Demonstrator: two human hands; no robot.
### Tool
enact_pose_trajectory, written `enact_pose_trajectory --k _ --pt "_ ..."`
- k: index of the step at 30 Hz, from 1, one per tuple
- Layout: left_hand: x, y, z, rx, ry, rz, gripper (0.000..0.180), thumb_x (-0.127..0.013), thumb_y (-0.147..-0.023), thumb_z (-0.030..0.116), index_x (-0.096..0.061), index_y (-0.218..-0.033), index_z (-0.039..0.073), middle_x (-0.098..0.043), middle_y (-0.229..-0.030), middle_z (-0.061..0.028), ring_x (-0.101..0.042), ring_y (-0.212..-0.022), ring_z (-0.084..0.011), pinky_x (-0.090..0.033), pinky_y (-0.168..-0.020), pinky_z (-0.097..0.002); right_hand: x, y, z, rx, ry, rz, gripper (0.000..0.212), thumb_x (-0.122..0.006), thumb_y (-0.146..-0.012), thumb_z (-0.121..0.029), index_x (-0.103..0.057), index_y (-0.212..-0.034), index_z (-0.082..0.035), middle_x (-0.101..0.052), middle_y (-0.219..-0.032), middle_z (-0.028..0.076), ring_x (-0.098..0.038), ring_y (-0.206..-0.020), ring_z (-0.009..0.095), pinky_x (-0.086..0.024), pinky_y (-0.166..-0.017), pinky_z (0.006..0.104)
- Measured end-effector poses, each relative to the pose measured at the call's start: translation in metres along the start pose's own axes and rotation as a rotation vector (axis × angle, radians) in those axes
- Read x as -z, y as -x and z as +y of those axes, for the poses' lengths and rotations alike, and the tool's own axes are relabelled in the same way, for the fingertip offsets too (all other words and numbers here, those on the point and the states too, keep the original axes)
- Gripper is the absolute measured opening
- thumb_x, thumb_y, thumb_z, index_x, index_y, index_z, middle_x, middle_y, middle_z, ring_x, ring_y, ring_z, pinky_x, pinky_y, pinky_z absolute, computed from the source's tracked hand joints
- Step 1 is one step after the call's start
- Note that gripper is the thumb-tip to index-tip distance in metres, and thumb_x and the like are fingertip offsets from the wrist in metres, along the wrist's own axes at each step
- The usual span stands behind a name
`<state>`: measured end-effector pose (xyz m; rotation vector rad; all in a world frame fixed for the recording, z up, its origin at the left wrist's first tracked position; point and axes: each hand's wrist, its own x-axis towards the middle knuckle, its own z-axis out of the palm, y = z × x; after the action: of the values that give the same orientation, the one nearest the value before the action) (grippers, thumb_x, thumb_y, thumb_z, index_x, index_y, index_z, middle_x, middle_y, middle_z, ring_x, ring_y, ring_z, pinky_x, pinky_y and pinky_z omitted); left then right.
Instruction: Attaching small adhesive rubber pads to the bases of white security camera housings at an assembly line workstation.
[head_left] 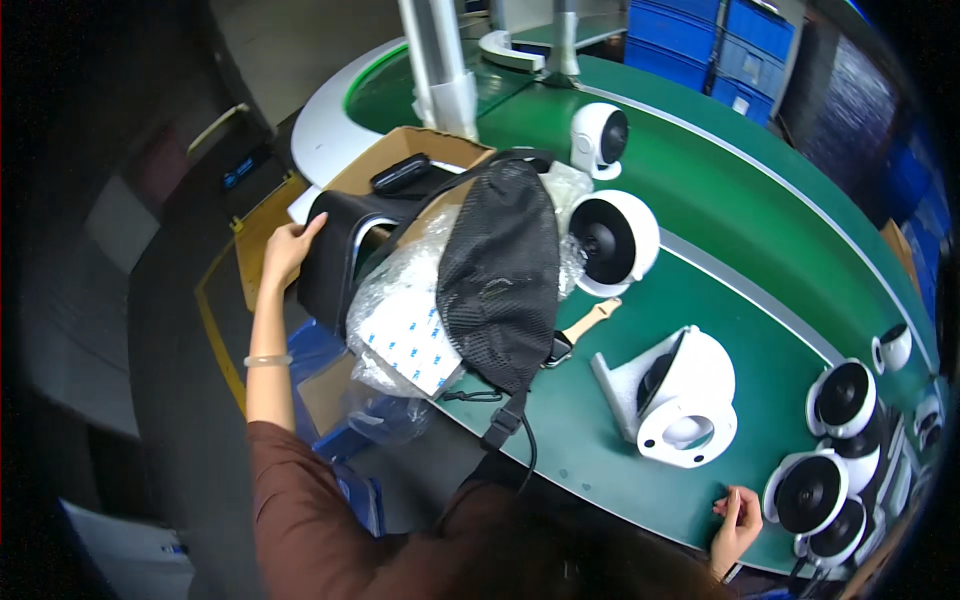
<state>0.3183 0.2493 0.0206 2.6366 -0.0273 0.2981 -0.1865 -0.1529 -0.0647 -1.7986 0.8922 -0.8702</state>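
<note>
My left hand [290, 250] grips the upper left edge of a black box-like case [328, 265] with a pale rim, its fingers bent around the side. Against that case lies a black mesh bag [500, 270] with straps hanging over the table's front edge. Clear bubble wrap [395, 285] and a white sheet with blue print [410, 340] are bunched beside it. At the front right, my right hand [736, 525] rests near the table edge with curled fingers; anything in them is hidden. Closest to it stands a round white device with a black face [808, 494].
A white housing with a ring-shaped base [690, 400] lies on the green table [600, 480]. A wooden-handled brush [590, 320], more white devices [612, 242] and a cardboard box [420, 150] are around. Metal posts [440, 70] rise behind. Blue crates [670, 45] stand at the back.
</note>
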Motion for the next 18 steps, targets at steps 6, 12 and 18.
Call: enact_pose_trajectory --k 6,12,18 --pt "-0.008 0.005 0.013 -0.087 -0.132 0.020 0.074 -0.050 -0.067 0.065 -0.061 -0.074 -0.008 -0.058 -0.073 -0.0269 -0.059 -0.078 -0.0349 -0.044 -0.071 -0.0380 -0.009 -0.001 -0.009 -0.008 0.094 0.087 0.010 -0.051 -0.082 -0.005 -0.056 -0.079 0.002 -0.055 -0.060 0.003 -0.050 -0.053 0.006 -0.040 -0.050 0.0186" --pt "0.020 -0.027 0.012 0.141 0.387 -0.328 0.045 -0.070 -0.064 0.040 -0.062 -0.076 -0.004 -0.061 -0.072 -0.0129 -0.058 -0.061 -0.0186 -0.046 -0.059 -0.0300 -0.007 0.000 -0.020 -0.018 0.191 0.048 0.009 -0.054 -0.079 -0.005 -0.057 -0.077 0.003 -0.056 -0.060 0.005 -0.053 -0.054 0.008 -0.042 -0.052 0.0201" --pt "0.023 -0.082 0.066 -0.017 1.090 -0.488 0.031 -0.065 -0.072 0.023 -0.058 -0.094 0.002 -0.061 -0.083 -0.0070 -0.058 -0.070 -0.0153 -0.046 -0.065 -0.0240 -0.008 -0.001 -0.026 -0.003 0.225 0.028 0.009 -0.054 -0.079 -0.005 -0.057 -0.076 0.004 -0.056 -0.059 0.006 -0.053 -0.053 0.009 -0.042 -0.051 0.0208"
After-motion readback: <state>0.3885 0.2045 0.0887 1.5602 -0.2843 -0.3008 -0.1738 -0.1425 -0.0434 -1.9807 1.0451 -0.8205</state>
